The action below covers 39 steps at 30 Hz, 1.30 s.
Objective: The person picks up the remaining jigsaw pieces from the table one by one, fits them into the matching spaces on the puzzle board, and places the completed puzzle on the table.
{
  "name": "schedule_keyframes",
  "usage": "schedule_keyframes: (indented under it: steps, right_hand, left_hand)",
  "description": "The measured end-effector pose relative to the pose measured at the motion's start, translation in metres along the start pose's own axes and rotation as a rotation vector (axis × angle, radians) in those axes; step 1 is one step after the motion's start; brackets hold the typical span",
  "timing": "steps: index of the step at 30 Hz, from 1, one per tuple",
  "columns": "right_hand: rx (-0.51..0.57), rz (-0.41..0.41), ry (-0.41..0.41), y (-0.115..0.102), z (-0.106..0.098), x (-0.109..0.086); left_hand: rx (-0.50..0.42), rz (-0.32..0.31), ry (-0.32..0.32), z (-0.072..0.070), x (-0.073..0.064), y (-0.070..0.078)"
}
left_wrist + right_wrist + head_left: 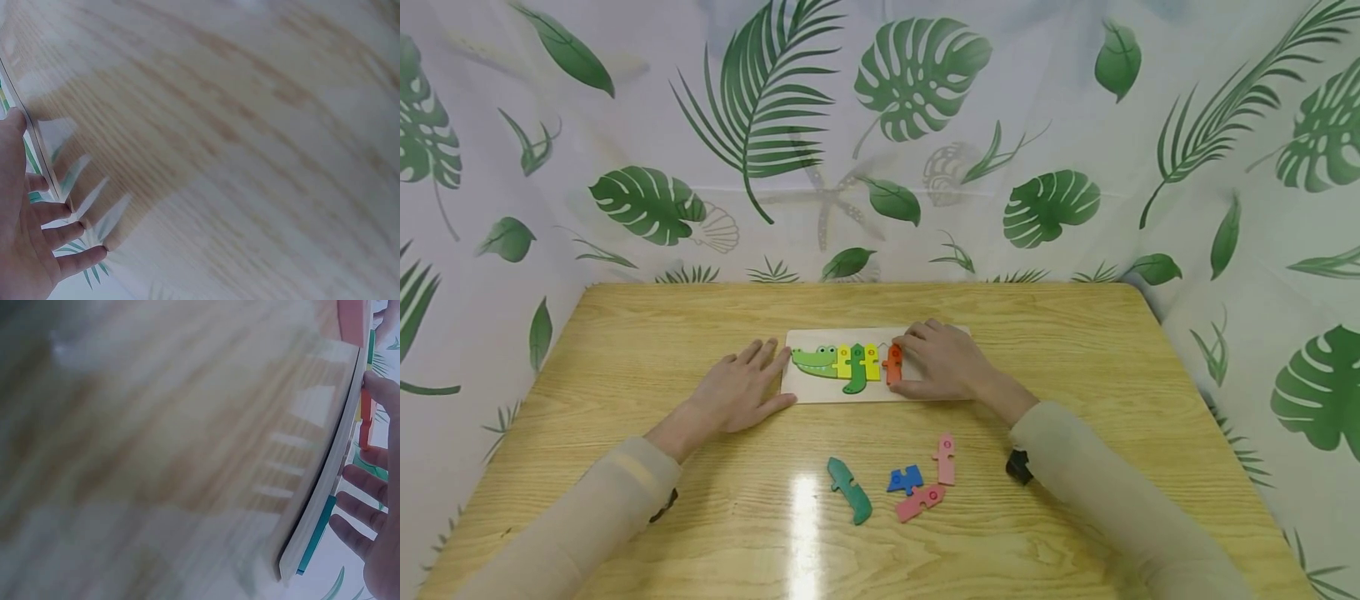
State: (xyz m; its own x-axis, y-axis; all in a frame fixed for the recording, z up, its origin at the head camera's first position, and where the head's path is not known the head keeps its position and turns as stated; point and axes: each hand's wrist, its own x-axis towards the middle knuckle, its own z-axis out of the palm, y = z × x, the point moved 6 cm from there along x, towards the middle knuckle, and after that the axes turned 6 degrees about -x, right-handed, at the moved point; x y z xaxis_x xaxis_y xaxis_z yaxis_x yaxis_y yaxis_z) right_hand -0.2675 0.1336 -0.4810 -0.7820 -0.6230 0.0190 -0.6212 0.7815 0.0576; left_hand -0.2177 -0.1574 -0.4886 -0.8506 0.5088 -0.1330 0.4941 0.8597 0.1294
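Note:
A wooden crocodile puzzle board [820, 393] lies on the table. In its left part sit the green head piece [815, 361], two yellow pieces [872, 362] and a green leg piece [857, 371] between them. My right hand [951, 360] pinches an orange-red puzzle piece [893, 364] lengthwise between thumb and index finger, over the board just right of the yellow pieces. The right wrist view shows a teal piece [317, 534] at the board's far end, hidden behind the hand in the head view. With fingers spread, my left hand [741, 390] touches the board's left edge.
Loose pieces lie in front of the board: a teal leg piece [849, 492], a blue piece [906, 479] and two pink pieces [946, 460]. A leaf-print cloth [820, 200] hangs behind and beside the wooden table [700, 517].

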Motion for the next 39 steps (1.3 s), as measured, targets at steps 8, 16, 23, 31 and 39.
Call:
schedule_keyframes:
  steps: [8, 16, 23, 31, 39]
  right_hand:
    - [0.011, 0.005, -0.019, -0.0005, -0.0018, 0.0021]
    - [0.004, 0.0, -0.019, 0.0004, -0.0002, 0.005]
    - [0.002, 0.0, -0.034, 0.0012, 0.0005, 0.0076]
    - [-0.006, -0.007, -0.047, 0.0013, 0.0022, 0.0095]
    - [-0.007, -0.011, -0.047, -0.0001, -0.0001, 0.0101]
  left_hand:
    - [0.003, 0.003, 0.006, 0.0001, 0.0001, 0.0]
    - [0.009, 0.0, 0.0, -0.0014, 0.0002, 0.001]
    - [0.012, -0.001, 0.004, -0.0018, -0.0002, 0.001]
    - [-0.002, 0.002, 0.011, -0.0014, -0.0005, 0.0013]
    - [0.0, 0.007, 0.019, -0.0023, -0.0008, 0.0016]
